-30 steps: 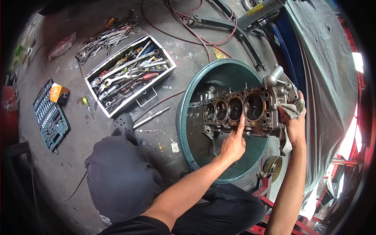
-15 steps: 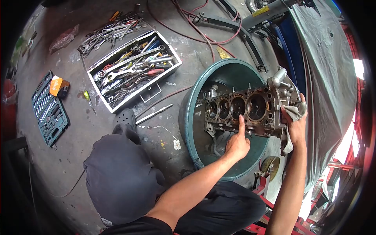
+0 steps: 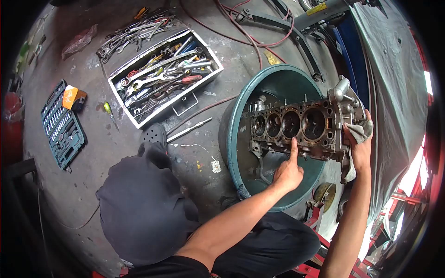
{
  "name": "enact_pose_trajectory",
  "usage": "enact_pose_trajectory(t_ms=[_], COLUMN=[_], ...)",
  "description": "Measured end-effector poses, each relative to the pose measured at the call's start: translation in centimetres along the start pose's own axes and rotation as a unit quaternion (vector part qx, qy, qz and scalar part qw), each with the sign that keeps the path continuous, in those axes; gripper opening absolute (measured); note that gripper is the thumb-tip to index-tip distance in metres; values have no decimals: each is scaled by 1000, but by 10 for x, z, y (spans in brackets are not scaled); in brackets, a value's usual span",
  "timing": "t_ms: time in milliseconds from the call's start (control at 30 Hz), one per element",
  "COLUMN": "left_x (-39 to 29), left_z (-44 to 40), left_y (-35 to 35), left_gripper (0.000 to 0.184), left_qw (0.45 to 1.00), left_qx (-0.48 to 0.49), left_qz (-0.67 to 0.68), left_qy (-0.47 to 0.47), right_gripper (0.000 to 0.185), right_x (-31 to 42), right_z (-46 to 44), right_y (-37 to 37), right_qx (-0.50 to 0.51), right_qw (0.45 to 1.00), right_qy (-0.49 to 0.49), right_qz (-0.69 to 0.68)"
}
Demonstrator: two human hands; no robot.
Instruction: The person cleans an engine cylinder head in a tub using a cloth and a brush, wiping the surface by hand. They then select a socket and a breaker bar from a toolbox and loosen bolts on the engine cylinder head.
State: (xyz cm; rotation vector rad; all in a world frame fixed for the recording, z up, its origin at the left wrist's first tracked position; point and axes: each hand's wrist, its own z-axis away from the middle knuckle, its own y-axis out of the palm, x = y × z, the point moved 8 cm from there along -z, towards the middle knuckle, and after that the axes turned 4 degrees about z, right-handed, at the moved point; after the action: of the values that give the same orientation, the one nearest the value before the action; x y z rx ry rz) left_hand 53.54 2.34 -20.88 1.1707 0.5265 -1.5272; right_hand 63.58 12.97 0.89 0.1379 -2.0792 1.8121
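Observation:
An engine block [image 3: 308,144] with a row of several round cylinder bores lies on its side across a green tub [image 3: 228,139]. My left hand [image 3: 288,176] holds nothing; its index finger is stretched out and the others are curled. The fingertip is at the lower edge of the third bore from the left. At the block's right end, my right hand [image 3: 362,150] grips the casting, with a grey rag [image 3: 359,132] caught between hand and metal. The fingers behind the block are partly hidden.
Left of the tub stands a white metal toolbox [image 3: 163,111] full of wrenches and sockets. More wrenches [image 3: 134,34] lie behind it. A socket set case [image 3: 60,134] and an orange box [image 3: 73,98] are farther left. Red hoses [image 3: 259,51] and a grey tarp [image 3: 398,92] border the far side.
The whole scene has shifted slightly right in view. My left fingertip has slipped a little downward relative to the third bore. My right hand keeps its grip on the block.

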Motion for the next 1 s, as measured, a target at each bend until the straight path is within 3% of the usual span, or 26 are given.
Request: enact_pose_trajectory(t_ms=[33,100,167,233,633,700,800,900,933,967,1000], left_x=[5,32,32,31,89,95,105,115,119,136,153], left_z=[-2,-10,-9,-6,19,13,-4,-24,-33,-49,-66], left_y=[-2,-1,-4,-4,24,11,-18,-43,-47,-40,-30], left_gripper=[99,100,99,99,93,91,84,69,57,57,53], left_qw=[999,996,998,998,980,980,977,967,960,960,954], left_qx=[8,-19,-14,-6,71,54,-52,-182,-254,-253,-248], left_qz=[-40,24,5,9,-73,-55,-7,84,54,55,143], left_qy=[-14,-80,-63,-63,-169,-185,-206,-156,-108,-109,-91], right_gripper=[83,83,83,82,83,83,83,83,84,85,84], right_x=[1,-1,0,4,0,-3,2,4,7,9,7], right_z=[-1,2,2,1,0,-1,2,3,4,5,5], right_y=[0,6,11,1,8,8,8,11,11,10,11], right_qx=[-10,47,81,7,48,56,63,77,71,63,80], right_qw=[1000,994,989,1000,991,990,990,989,990,990,989], right_qy=[-17,33,59,-12,22,24,23,17,24,30,42], right_qz=[11,-95,-111,-25,-123,-126,-122,-122,-123,-124,-119])
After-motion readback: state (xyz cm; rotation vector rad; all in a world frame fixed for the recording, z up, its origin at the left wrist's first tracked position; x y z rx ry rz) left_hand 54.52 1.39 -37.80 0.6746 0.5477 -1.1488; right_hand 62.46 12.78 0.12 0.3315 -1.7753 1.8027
